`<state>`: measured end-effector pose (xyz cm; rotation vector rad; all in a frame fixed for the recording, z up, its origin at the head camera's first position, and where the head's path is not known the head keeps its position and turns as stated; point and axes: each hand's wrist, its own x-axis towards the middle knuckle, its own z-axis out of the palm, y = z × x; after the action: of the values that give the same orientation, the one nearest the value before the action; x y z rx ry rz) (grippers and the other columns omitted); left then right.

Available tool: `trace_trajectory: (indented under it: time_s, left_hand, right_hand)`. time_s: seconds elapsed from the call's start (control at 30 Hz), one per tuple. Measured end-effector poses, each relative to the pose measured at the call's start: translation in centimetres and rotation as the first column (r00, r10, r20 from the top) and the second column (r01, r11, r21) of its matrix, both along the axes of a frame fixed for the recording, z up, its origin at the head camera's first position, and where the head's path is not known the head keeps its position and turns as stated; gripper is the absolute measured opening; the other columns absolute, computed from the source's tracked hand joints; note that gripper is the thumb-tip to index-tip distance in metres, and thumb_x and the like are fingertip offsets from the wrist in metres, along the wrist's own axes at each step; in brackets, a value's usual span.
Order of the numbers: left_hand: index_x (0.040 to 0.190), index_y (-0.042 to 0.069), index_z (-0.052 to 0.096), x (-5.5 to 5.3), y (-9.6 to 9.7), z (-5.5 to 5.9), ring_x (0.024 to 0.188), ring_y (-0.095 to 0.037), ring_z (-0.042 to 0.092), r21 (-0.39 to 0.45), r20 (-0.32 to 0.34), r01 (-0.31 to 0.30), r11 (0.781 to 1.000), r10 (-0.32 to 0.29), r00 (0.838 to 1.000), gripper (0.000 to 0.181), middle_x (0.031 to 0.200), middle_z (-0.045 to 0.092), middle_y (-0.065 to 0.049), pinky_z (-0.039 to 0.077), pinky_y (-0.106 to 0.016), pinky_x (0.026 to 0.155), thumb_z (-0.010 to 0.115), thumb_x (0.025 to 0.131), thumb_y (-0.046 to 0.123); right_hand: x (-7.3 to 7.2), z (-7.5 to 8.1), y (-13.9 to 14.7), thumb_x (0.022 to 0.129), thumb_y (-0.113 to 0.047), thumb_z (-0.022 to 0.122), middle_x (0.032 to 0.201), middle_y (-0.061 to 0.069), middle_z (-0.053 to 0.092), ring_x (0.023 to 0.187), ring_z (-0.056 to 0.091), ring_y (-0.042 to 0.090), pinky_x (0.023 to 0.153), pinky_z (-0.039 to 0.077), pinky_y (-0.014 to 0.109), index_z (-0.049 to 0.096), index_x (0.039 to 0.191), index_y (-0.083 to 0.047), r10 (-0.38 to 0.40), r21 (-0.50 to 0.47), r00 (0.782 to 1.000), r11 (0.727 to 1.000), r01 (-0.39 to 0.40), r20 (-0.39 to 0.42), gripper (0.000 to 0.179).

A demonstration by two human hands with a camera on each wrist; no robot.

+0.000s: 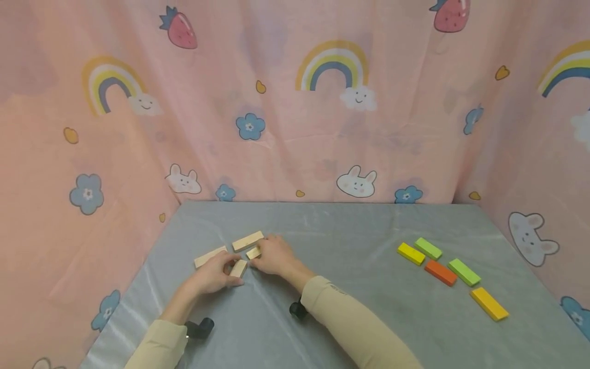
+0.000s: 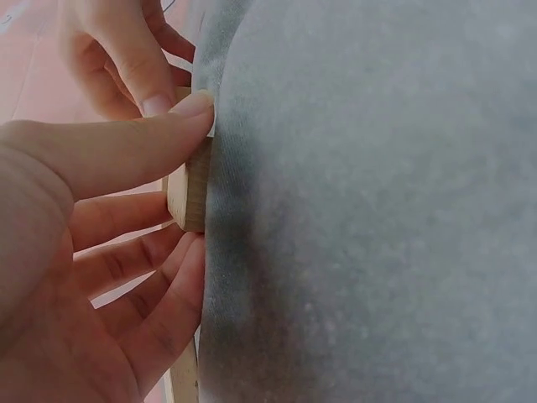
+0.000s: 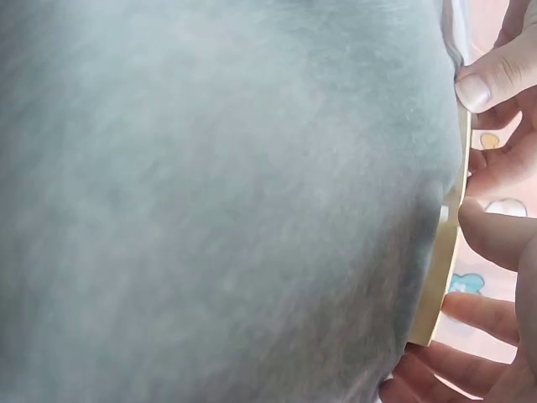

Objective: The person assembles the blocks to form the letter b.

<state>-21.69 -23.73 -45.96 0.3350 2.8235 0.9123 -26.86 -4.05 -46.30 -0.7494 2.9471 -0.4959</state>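
Observation:
In the head view, several plain wooden blocks lie close together on the left part of the table. My left hand (image 1: 212, 275) pinches the nearest block (image 1: 238, 269) between thumb and fingers; its cut end (image 2: 197, 189) shows in the left wrist view. Just to the right, my right hand (image 1: 278, 258) holds a second block (image 1: 253, 252), partly hidden by the fingers. Behind that one lies a third block (image 1: 248, 241), beside the right fingertips. Another block (image 1: 210, 257) rests behind the left hand. In the right wrist view, a pale wooden strip (image 3: 432, 294) runs along the right fingertips.
On the right side of the grey-covered table (image 1: 341, 246) lie coloured blocks: a yellow one (image 1: 411, 253), two green ones (image 1: 428, 248), an orange one (image 1: 440, 272) and a darker yellow one (image 1: 489, 303). A pink patterned curtain (image 1: 286, 154) stands behind and at both sides.

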Motion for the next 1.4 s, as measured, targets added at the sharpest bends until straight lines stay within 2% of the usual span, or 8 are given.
trace_trajectory:
  time_s: [0.23,0.4,0.53,0.67,0.8,1.0,1.17,1.4]
  left_hand:
    - [0.131,-0.003,0.062,-0.1,0.5,-0.3,0.072,-0.016,0.047,-0.006,0.003,-0.010,1.000,0.010,1.000,0.062,0.107,0.062,-0.009,0.038,-0.029,0.060,0.089,0.078,0.016]
    - [0.132,-0.003,0.062,0.0,0.9,-0.3,0.075,-0.016,0.047,-0.013,-0.002,-0.022,1.000,0.022,1.000,0.063,0.106,0.062,-0.008,0.038,-0.030,0.063,0.089,0.079,0.017]
    - [0.132,-0.003,0.062,0.0,0.9,-0.4,0.076,-0.017,0.048,-0.018,-0.012,-0.019,1.000,0.018,1.000,0.063,0.108,0.062,-0.009,0.039,-0.031,0.064,0.089,0.079,0.017]
    - [0.132,-0.003,0.062,-0.1,0.6,-0.4,0.078,-0.017,0.048,-0.034,-0.021,-0.024,0.999,0.023,1.000,0.062,0.109,0.062,-0.010,0.040,-0.031,0.065,0.089,0.079,0.016]
    - [0.132,-0.002,0.062,-0.2,0.4,-0.3,0.081,-0.018,0.049,-0.047,-0.021,-0.020,0.999,0.019,1.000,0.061,0.110,0.062,-0.009,0.040,-0.032,0.067,0.088,0.080,0.017]
    - [0.133,-0.003,0.061,0.1,0.5,-0.1,0.082,-0.018,0.049,-0.055,-0.022,-0.016,0.998,0.015,1.000,0.061,0.111,0.062,-0.010,0.041,-0.032,0.067,0.087,0.081,0.018]
    - [0.132,-0.003,0.062,0.3,0.4,0.0,0.083,-0.019,0.050,-0.052,-0.037,-0.009,0.999,0.007,0.999,0.060,0.109,0.062,-0.010,0.041,-0.033,0.069,0.087,0.081,0.017]
    - [0.131,-0.004,0.062,0.4,0.3,0.0,0.082,-0.019,0.050,-0.043,-0.040,0.001,0.999,-0.002,0.999,0.060,0.108,0.062,-0.010,0.041,-0.033,0.069,0.087,0.080,0.018]
  right_hand:
    - [0.2,0.1,-0.3,0.089,-0.048,0.075,0.095,0.000,0.062,0.081,0.050,0.015,0.066,0.044,0.030,0.071,0.111,-0.015,-0.068,0.022,0.998,0.997,0.068,-0.008,0.040]
    - [-0.1,-0.2,0.1,0.089,-0.037,0.075,0.090,0.000,0.060,0.081,0.051,0.016,0.065,0.043,0.030,0.071,0.107,-0.012,-0.054,-0.025,0.998,0.998,0.054,-0.016,0.032]
    - [-0.5,-0.3,1.0,0.085,-0.027,0.078,0.099,0.005,0.065,0.089,0.057,0.018,0.073,0.048,0.030,0.072,0.110,-0.007,0.009,-0.098,1.000,0.995,-0.010,-0.007,0.033]
    - [-0.7,-0.1,1.9,0.083,-0.020,0.080,0.112,0.011,0.066,0.103,0.059,0.024,0.084,0.051,0.033,0.071,0.117,-0.003,0.076,-0.176,0.996,0.982,-0.067,0.049,0.040]
    - [-0.8,0.4,2.9,0.083,-0.015,0.079,0.123,0.015,0.063,0.116,0.057,0.029,0.096,0.051,0.039,0.066,0.127,0.001,0.107,-0.231,0.986,0.970,-0.077,0.124,0.049]
    - [-0.3,0.8,4.9,0.082,-0.010,0.077,0.136,0.021,0.059,0.126,0.055,0.032,0.107,0.046,0.043,0.055,0.138,0.008,0.119,-0.286,0.977,0.956,-0.065,0.175,0.063]
    - [0.7,1.3,6.9,0.082,-0.011,0.079,0.133,0.022,0.059,0.122,0.056,0.033,0.104,0.048,0.045,0.056,0.135,0.010,0.118,-0.306,0.976,0.950,-0.058,0.183,0.061]
    - [1.8,1.2,9.3,0.080,-0.012,0.083,0.121,0.014,0.062,0.108,0.058,0.026,0.094,0.051,0.042,0.062,0.129,0.007,0.115,-0.322,0.977,0.945,-0.052,0.179,0.056]
